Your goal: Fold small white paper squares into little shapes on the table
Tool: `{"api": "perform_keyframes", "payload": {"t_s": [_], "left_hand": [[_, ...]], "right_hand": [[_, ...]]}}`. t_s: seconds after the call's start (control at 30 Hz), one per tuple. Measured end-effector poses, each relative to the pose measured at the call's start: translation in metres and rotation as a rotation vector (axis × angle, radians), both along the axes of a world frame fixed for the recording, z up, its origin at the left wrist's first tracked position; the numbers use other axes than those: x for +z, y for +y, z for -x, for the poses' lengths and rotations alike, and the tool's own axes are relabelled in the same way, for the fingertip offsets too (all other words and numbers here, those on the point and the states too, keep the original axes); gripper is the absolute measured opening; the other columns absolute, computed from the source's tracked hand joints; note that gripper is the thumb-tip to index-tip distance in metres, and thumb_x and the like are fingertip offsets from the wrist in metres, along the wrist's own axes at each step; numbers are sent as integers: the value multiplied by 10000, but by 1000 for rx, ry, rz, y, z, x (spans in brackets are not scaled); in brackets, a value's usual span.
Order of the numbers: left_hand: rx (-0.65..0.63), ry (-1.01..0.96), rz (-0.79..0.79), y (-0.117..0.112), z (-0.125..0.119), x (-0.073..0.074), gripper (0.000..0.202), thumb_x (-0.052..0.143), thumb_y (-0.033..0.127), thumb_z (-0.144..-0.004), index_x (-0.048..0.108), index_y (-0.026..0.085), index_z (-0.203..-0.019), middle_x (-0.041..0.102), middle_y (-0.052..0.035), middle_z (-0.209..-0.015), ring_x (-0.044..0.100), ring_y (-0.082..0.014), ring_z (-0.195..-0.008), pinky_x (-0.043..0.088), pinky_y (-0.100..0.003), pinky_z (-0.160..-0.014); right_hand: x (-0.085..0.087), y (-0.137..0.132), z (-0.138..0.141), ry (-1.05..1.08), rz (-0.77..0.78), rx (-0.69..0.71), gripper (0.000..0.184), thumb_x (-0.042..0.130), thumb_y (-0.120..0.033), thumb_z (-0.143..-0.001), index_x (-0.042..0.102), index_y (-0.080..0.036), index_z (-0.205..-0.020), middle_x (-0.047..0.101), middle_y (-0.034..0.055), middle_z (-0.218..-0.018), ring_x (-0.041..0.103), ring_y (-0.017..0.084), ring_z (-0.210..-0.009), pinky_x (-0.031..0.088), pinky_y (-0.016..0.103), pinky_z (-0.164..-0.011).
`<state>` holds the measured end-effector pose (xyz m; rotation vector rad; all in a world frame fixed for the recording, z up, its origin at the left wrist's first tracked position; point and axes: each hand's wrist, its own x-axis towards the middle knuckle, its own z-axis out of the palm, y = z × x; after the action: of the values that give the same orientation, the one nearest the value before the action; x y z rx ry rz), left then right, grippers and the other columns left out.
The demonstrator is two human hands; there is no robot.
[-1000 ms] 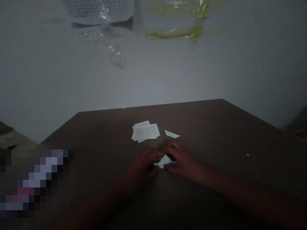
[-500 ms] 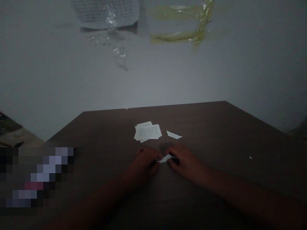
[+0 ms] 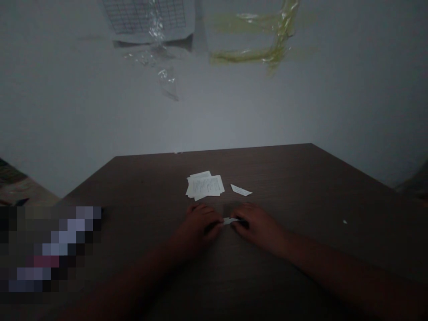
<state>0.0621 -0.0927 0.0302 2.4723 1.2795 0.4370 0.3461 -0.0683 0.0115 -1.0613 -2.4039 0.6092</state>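
A small piece of white paper (image 3: 229,220) stretches between my two hands, just over the brown table. My left hand (image 3: 203,223) pinches its left end between thumb and fingers. At the other end, my right hand (image 3: 250,220) grips the paper with curled fingers. Most of the paper is covered by the fingers, so its full shape is hidden. Beyond my left hand lies a loose stack of printed paper sheets (image 3: 205,186). A folded paper strip with slanted ends (image 3: 241,190) rests to the right of that stack, past my right hand.
The dark brown table (image 3: 267,167) meets a pale wall (image 3: 234,111) at its back edge. A tiny white scrap (image 3: 345,221) lies on the right. A gridded sheet (image 3: 147,18) and yellowed tape (image 3: 247,55) are on the wall. A blurred-out patch (image 3: 50,249) hides the left side.
Between my hands, the paper now shows as a narrower strip. Both hands have shifted only slightly; the stack and the folded strip lie as before.
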Motion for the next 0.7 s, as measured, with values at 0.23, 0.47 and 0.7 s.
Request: {"api": "perform_keyframes", "payload": {"t_s": [0.23,0.47,0.7], "left_hand": [[46,19,9,0,-2,4,277,723,124,-1203,950,277,-1248,966,-43,-1274,873,-341,-1344,541,-572,-1363],[87,-29,82,2,-2,2,260,834,134,-1128,955,290,-1297,966,-58,-1370,858,-348,-1426,549,-628,-1409],[121,-33,82,4,-7,-4,233,888,167,-1090,955,309,-1261,961,-54,-1365,841,-363,-1440,577,-583,-1372]], "right_hand": [[3,1,1,77,19,5,166,775,-292,-1241,907,-248,-1150,913,86,-1124,827,290,-1075,612,434,-1032],[1,4,2,141,120,-24,134,807,-253,-1188,905,-262,-1098,909,67,-1097,836,287,-1060,617,427,-1016],[-6,9,6,99,105,-33,130,873,-125,-1024,885,-255,-1026,876,51,-1052,799,276,-1006,608,412,-974]]}}
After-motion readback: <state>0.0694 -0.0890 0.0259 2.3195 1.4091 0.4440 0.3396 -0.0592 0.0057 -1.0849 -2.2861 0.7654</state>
